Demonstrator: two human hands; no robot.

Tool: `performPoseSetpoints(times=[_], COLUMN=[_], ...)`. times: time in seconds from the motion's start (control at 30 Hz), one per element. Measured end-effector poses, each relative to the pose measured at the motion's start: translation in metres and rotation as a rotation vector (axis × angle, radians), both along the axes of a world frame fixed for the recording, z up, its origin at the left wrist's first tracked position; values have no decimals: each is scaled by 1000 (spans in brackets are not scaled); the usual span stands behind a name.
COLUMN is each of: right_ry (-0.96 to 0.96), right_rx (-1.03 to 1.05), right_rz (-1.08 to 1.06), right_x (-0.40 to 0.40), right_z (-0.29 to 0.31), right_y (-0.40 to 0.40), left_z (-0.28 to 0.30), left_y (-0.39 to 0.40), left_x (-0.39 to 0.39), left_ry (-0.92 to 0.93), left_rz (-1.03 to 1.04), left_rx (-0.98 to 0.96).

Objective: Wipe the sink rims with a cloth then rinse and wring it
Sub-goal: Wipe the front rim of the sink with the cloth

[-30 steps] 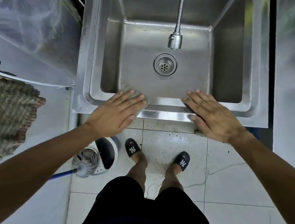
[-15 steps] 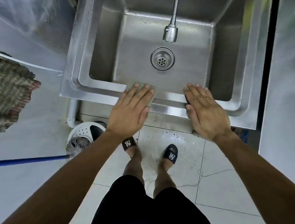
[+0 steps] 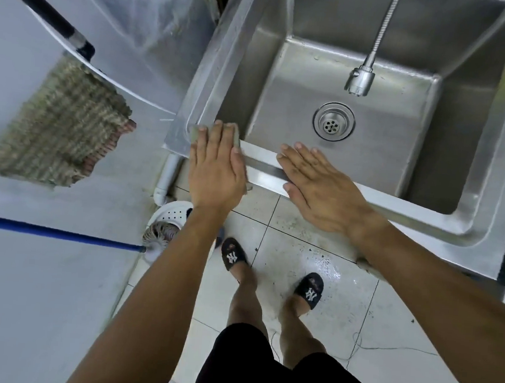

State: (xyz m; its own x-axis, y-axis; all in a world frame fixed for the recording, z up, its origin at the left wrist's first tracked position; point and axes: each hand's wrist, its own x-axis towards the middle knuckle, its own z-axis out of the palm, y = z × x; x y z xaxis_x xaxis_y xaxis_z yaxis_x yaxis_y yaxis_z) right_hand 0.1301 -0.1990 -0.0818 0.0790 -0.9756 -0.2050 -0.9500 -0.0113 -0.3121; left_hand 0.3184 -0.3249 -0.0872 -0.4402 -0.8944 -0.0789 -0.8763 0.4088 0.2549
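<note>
A stainless steel sink (image 3: 227,51) fills the upper right, with a drain (image 3: 333,125) in its basin and a flexible faucet head (image 3: 359,82) hanging above. My left hand (image 3: 216,167) lies flat on a grey-green cloth (image 3: 195,131) at the near left corner of the front rim; only the cloth's edges show past my fingers. My right hand (image 3: 321,188) rests flat, fingers together, on the front rim to the right, with nothing in it.
A woven mat (image 3: 55,131) hangs at the left under a black bar (image 3: 38,7). A blue-handled mop (image 3: 58,232) sits in a white bucket (image 3: 169,217) below the sink's left corner, beside a white pipe (image 3: 167,177). Wet tiled floor lies under my feet.
My left hand has slid the cloth leftward along the front rim, from its middle to the near left corner. My right hand stays flat on the rim. The view has tilted.
</note>
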Motion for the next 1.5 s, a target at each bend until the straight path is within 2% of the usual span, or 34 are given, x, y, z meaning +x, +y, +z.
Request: performPoseSetpoints(times=[0.07,0.17,0.27,0.5,0.57,0.67,0.73,0.83,0.97,1.17,1.27,1.37,1.43,1.5], right_ry=[-2,-25,-32,38,40,52,58,47,-1,-26,-31,-56,-80,-62], right_rx=[30,30,10,-63,-72,-97,-113,-93,-63,-238,-312,-336,-321,-273], right_rz=[19,34,11,-27,-32,-39,17,133,88,-200,-240,-258,-190,-32], right_x=[3,18,33,38,39,41,40,43,57,61,64,62,62,62], right_z=[-2,-2,-4,-13,-13,-14,-13,-11,-16,-14,-15,-12,-12,-15], right_y=[-7,-23,-35,-34,-35,-33,-35,-55,-80,-75,-72,-70,-71,-72], left_z=[-2,-2,0,11,11,4,1,2,7,4,5,6,6,5], left_y=[-17,-2,-14,-131,-137,-99,-78,-104,-151,-94,-62,-79,-112,-144], left_x=[10,12,37,75,73,70,71,74,59,77,72,72,79,79], left_ry=[-5,37,29,-152,-113,-40,-38,-42,-81,-95,-85,-77,-106,-99], left_rz=[29,-22,-247,-623,-589,-370,-311,-427,-564,-534,-671,-778,-738,-692], left_rx=[3,-13,-9,17,56,38,7,41,150,53,45,30,39,70])
